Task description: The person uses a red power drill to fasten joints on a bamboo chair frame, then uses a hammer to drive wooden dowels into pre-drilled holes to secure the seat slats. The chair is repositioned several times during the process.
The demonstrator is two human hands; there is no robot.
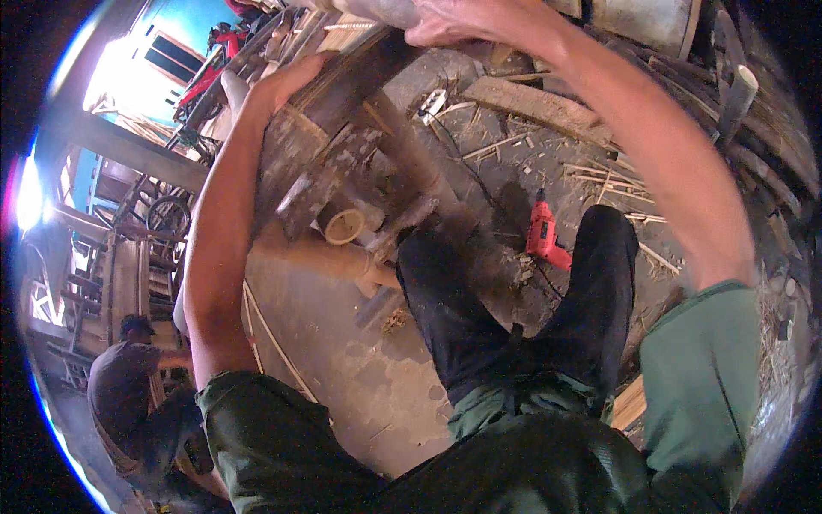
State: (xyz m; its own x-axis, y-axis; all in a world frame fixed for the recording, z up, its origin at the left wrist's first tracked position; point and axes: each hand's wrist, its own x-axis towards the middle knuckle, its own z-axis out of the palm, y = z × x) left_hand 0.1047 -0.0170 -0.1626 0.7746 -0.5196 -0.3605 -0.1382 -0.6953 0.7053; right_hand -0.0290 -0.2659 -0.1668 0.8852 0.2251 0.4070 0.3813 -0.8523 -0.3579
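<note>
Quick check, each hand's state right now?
Left hand: at the dark beam; grip can't be told.
Right hand: fingers curled beside the pale pole; hold can't be told.

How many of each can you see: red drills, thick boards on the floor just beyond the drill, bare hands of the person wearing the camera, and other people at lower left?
Red drill: 1
Thick board: 1
Wearer's hands: 2 (left hand, right hand)
Other person: 1
Total: 5
</note>
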